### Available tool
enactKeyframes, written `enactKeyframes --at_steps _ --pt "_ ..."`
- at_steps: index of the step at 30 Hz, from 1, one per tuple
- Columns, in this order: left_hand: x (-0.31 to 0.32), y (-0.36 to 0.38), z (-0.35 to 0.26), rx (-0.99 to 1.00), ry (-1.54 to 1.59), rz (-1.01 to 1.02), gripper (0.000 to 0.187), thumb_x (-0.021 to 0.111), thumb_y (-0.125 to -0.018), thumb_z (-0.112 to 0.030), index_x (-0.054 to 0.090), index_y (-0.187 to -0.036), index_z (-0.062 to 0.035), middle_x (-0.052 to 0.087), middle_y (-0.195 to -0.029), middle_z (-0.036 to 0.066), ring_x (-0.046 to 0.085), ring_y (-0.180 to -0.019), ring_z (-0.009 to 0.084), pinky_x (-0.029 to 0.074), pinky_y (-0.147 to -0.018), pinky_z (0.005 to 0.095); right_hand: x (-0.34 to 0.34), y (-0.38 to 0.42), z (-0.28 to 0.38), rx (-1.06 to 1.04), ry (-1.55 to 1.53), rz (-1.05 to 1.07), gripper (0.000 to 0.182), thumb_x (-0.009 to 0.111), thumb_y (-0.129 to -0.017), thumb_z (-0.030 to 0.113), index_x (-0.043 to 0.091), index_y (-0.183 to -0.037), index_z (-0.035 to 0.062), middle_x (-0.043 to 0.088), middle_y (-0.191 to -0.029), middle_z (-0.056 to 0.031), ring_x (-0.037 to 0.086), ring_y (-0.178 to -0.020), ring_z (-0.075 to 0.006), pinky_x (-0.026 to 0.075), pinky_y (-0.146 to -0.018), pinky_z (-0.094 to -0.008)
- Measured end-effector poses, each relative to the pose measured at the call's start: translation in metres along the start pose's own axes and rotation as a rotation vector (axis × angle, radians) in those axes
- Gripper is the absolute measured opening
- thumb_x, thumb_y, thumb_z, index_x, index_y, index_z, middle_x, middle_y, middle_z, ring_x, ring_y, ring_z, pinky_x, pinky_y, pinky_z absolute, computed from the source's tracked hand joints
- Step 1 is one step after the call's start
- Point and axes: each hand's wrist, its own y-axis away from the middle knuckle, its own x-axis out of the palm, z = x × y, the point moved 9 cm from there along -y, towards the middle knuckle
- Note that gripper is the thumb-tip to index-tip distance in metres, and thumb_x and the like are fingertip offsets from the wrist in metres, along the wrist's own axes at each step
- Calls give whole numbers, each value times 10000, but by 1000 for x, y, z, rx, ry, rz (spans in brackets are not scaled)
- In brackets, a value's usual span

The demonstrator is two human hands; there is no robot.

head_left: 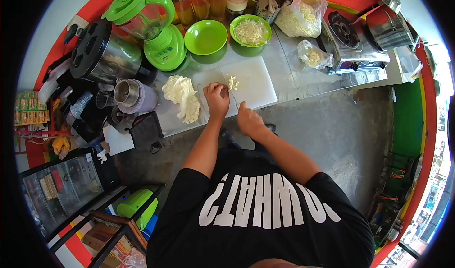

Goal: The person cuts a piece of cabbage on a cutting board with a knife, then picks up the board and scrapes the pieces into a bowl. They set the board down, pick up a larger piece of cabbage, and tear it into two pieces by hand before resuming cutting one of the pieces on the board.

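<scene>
My right hand [250, 120] is closed round the handle of a knife [232, 95], whose blade points away over the white cutting board [258, 85]. My left hand [216, 98] rests on the board just left of the blade, its fingers curled; what they hold, if anything, is hidden. Small pale chopped pieces [233, 82] lie on the board to the right of the blade. Left of the board is a crumpled cream-coloured leafy piece [182, 98]. Beyond the board stand an empty green bowl [205, 37] and a green bowl of pale shreds [250, 32].
A green blender [164, 47], a black-lidded container [102, 54] and a metal-topped cup [135, 96] stand left. Bottles [199, 2] line the back. A bag of shreds [301, 16], a smaller bag [313, 55] and a gas stove [353, 42] with a pot [389, 28] are right.
</scene>
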Motion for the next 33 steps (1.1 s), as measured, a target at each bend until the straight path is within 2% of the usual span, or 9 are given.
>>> enactKeyframes --at_steps 6,8,12,14,17,24,26,29,33 --pt "0 1 -2 7 14 -10 90 736 -772 -15 722 -857 -41 627 -984 83 540 -1018 330 458 -893 422 3 -18 -4 38 -54 -65 230 535 -934 41 432 -1126 -32 696 -1031 -317 695 -1010 -462 561 -885 -519" --pt "-3 2 -4 21 17 -5 87 732 -774 -13 723 -855 -42 628 -981 83 542 -1014 329 460 -891 420 -3 -23 1 -36 -46 -47 196 462 -955 75 412 -1109 -35 673 -1010 -364 664 -1002 -524 538 -870 -563" --pt "-1 2 -3 -16 14 -9 113 740 -758 -5 723 -859 -51 634 -974 62 545 -1024 315 459 -909 414 0 -14 3 -33 -57 -48 195 460 -958 80 411 -1108 -35 674 -1017 -363 661 -1007 -524 532 -881 -566" --pt "1 2 -1 -28 -4 -17 108 744 -758 -11 724 -855 -52 635 -970 60 547 -1022 314 459 -910 414 10 -9 0 42 -42 -33 224 523 -949 62 422 -1129 -25 697 -1029 -315 695 -1008 -470 568 -875 -513" --pt "1 3 2 -17 -8 -28 111 752 -757 -22 722 -860 -53 635 -968 60 551 -1020 310 458 -906 414 15 -12 -1 41 -85 -32 215 482 -958 94 410 -1114 -36 669 -1045 -363 656 -1024 -521 509 -919 -579" --pt "-7 1 -1 -8 51 -27 131 767 -753 -22 715 -870 -46 637 -969 70 557 -1002 317 465 -880 419 0 -23 2 -17 -88 -22 224 491 -963 105 419 -1122 -34 667 -1065 -363 655 -1039 -517 514 -930 -563" --pt "-6 2 1 -14 62 -24 131 768 -753 -23 715 -871 -43 637 -969 73 556 -1000 319 466 -877 421 3 -17 0 0 -48 -39 249 532 -942 68 423 -1140 -36 691 -1044 -333 689 -1021 -479 559 -897 -516" --pt "-2 2 2 0 52 -30 127 762 -758 -20 713 -874 -38 636 -968 78 557 -997 323 464 -879 428 13 -12 -3 40 -68 -22 234 499 -959 104 421 -1128 -36 667 -1068 -362 656 -1042 -512 518 -935 -551" --pt "-2 5 3 24 57 7 163 745 -763 -10 724 -922 -37 639 -997 93 561 -1002 335 465 -891 431 13 -22 -5 44 -60 -45 233 503 -967 111 421 -1136 -27 668 -1064 -359 658 -1044 -507 521 -928 -551"
